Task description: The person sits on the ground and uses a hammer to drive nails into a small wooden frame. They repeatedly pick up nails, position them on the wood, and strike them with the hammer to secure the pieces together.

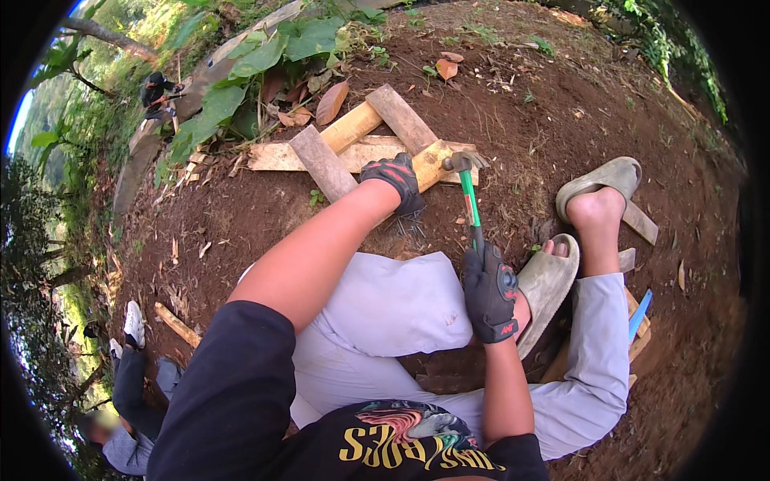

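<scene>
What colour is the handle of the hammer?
Green, with a black grip end inside the right hand; the hammer shows in the head view.

The pale rough-sawn wooden planks (353, 152) look dry, matt and splintery. The claw hammer (469, 188) has a dull grey metal head and a smooth green handle with slight sheen. Black fabric work gloves cover the left hand (395, 180) and right hand (489, 293), matt with rubbery patches. The beige foam slide sandals (549, 280) look smooth; the reddish-brown soil (521, 112) is crumbly.

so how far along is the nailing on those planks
Done: several planks already lie crossed on the soil. In hand: the gloved left hand presses on the near plank while the right hand holds the green-handled hammer, head at the wood. No nail is visible, so what's left can't be judged.
</scene>
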`<control>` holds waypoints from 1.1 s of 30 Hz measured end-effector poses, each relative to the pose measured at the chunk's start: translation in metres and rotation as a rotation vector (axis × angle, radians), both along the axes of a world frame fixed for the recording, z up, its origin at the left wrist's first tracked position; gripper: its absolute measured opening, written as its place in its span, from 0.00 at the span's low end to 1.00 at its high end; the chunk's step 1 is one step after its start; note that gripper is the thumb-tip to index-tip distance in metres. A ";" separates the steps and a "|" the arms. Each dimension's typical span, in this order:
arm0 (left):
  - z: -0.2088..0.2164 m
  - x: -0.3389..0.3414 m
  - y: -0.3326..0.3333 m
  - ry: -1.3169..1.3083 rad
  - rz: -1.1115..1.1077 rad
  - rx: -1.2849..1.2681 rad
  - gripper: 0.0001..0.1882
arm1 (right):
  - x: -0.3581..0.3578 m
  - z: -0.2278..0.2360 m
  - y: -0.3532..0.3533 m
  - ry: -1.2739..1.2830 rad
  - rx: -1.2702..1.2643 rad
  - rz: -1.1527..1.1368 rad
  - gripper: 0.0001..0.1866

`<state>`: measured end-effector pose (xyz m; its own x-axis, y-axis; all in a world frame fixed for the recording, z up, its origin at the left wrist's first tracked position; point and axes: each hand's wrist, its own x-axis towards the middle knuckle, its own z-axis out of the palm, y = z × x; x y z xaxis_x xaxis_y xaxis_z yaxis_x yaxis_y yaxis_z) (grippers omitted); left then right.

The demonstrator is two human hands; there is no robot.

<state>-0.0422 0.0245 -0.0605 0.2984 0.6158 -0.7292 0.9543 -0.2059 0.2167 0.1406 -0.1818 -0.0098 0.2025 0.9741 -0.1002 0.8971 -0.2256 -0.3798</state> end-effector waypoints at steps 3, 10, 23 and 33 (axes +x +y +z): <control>-0.003 0.000 0.001 0.032 -0.003 0.009 0.43 | -0.001 0.023 0.005 0.073 0.205 -0.009 0.14; -0.002 0.000 0.001 0.016 -0.010 0.006 0.43 | -0.010 -0.004 -0.002 -0.221 -0.039 0.105 0.11; -0.003 0.006 -0.002 0.007 -0.030 0.041 0.42 | -0.001 -0.008 -0.005 -0.137 -0.146 0.030 0.12; 0.002 0.006 0.000 0.020 -0.013 0.012 0.43 | -0.007 0.003 -0.009 -0.087 0.206 0.043 0.15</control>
